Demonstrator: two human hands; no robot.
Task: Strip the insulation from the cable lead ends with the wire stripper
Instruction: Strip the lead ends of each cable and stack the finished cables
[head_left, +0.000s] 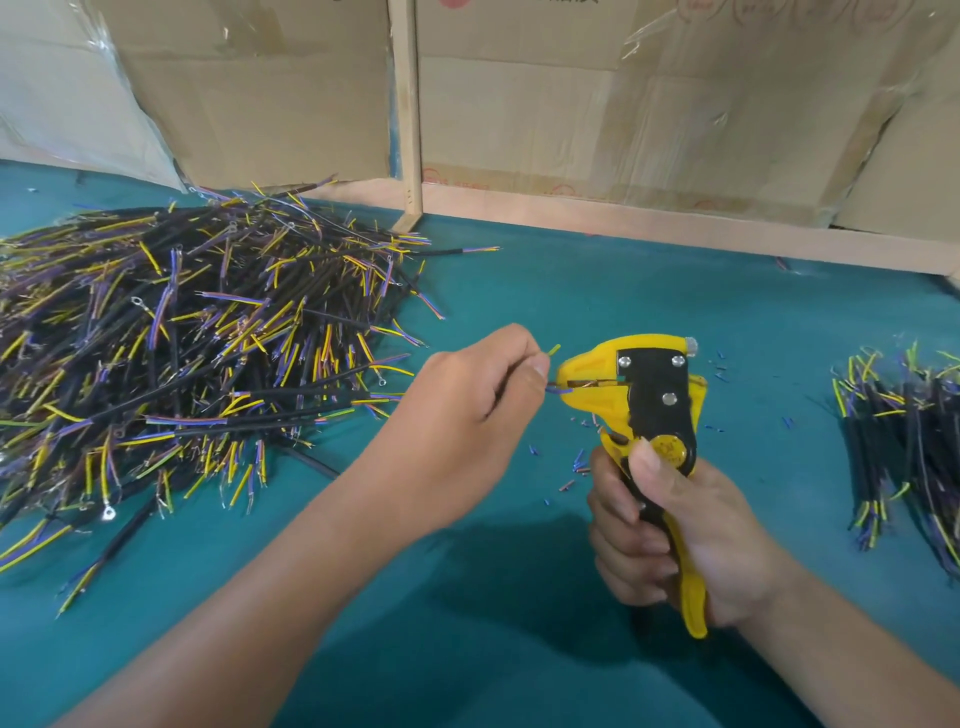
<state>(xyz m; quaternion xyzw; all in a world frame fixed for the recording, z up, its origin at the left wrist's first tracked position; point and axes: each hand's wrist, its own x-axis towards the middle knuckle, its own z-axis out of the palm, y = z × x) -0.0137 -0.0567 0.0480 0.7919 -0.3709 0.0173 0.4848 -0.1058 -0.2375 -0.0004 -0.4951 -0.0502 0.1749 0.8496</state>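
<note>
Right hand: the right hand (670, 540) is wrapped round the handles of the wire stripper (647, 415), fingers curled on the left side of the grip, thumb lying up the black body beside the round yellow dial.
Left hand: the left hand (467, 415) is curled, thumb and forefinger pinching the leads of one cable just short of the tool's head.
Wire stripper: yellow and black, held above the surface with its head pointing left and one yellow handle end sticking out below the right hand.
Lead in the tool: a blue lead (560, 389) runs from the left hand's fingertips into the mouth of the stripper; bare copper shows inside the mouth.
Spare lead: a yellow-green lead (555, 349) juts up and right from the same pinch, clear of the tool.
Cable body: hidden under the left hand, so its run cannot be told.
Left pile: a big loose heap of short black cables (197, 343) with yellow, blue and violet leads lies on the left of the surface, some ends bearing small ring terminals.
Right pile: a smaller bundle of cables (904, 436) lies at the right edge, well apart from the heap.
Scraps: small bits of blue insulation (577, 462) are scattered on the surface below and around the tool.
Surface: teal cloth (597, 291), bounded at the back by a wooden frame (408, 114) backed with cardboard (571, 104).
</note>
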